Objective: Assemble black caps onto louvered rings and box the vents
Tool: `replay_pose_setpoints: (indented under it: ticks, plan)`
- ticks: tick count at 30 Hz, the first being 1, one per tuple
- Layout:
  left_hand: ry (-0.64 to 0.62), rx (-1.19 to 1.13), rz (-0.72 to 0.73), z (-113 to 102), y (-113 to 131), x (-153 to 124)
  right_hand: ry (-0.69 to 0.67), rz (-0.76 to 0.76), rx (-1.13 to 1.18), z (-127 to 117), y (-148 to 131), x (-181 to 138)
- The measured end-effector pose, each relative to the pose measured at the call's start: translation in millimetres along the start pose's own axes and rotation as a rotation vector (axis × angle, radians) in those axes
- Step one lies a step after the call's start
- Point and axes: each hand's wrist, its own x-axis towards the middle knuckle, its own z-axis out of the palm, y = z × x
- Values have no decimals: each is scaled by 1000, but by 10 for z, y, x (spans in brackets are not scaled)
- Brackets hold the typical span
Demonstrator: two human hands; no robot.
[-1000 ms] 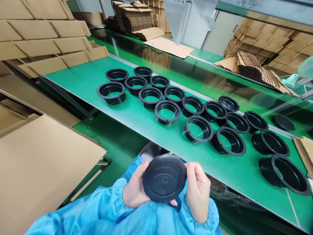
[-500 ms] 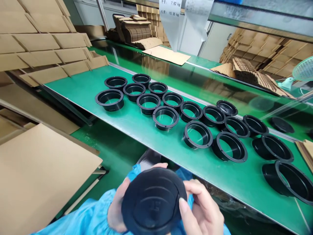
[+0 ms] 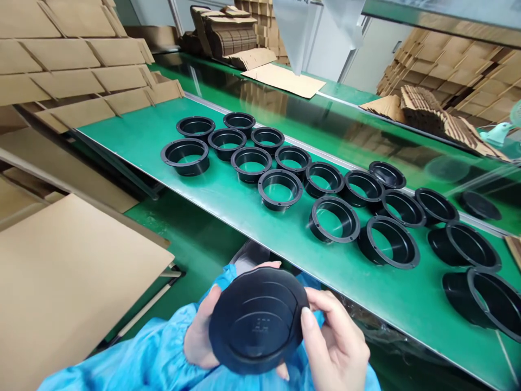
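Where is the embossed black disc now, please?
At the head view's bottom centre, the black disc is held between left hand and right hand, near the green table.

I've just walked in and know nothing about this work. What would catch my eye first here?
Probably the round black piece low in the middle, cupped by the left hand while the right hand has its fingers at the edge. Beyond it, many black rings spread across a bright green tabletop. Cardboard grids rise at upper left.

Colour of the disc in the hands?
Black disc, with a slight sheen; best seen in the head view.
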Motion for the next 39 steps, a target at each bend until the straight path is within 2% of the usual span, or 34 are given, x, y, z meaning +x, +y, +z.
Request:
replay_pose_setpoints:
  ticks: [2, 3, 6, 9, 14, 18, 20, 24, 26, 30, 32, 36, 39]
  plan:
    - [-56, -40, -22, 55, 59, 98, -41, -14, -40, 6, 142, 6]
    - [-42, -59, -42, 64, 83, 150, -55, -14, -69, 10, 217, 13]
    - [94, -104, -134, 22, 105, 283, -30, -47, -188, 23, 411, 26]
    - [193, -135, -170, -76, 55, 359, -25, -206, -263, 47, 496, 6]
    - [320, -175, -140, -144, -61, 426, -266, -490, -344, 197, 448, -101]
    - [438, -177, -114, -109, -96, 442, -338, -590, -449, 302, 457, -173]
    - [439, -179, -94, -94, -93, 444, -334, -584, -478, 289, 498, -169]
    - [424, -177, -43, -94, -87, 456, -236, -475, -551, 232, 554, -146]
    - [427, -163, -22, -104, -98, 460, -214, -481, -558, 251, 543, -170]
    - [451, -156, -43, -119, -115, 455, -321, -582, -497, 344, 497, -211]
    - [452, -165, -34, -117, -111, 449, -329, -576, -484, 357, 504, -174]
    - [405, -178, -36, -129, -122, 441, -190, -484, -558, 329, 560, -61]
    - [422, -156, -39, -167, -162, 432, -190, -494, -557, 367, 553, -72]
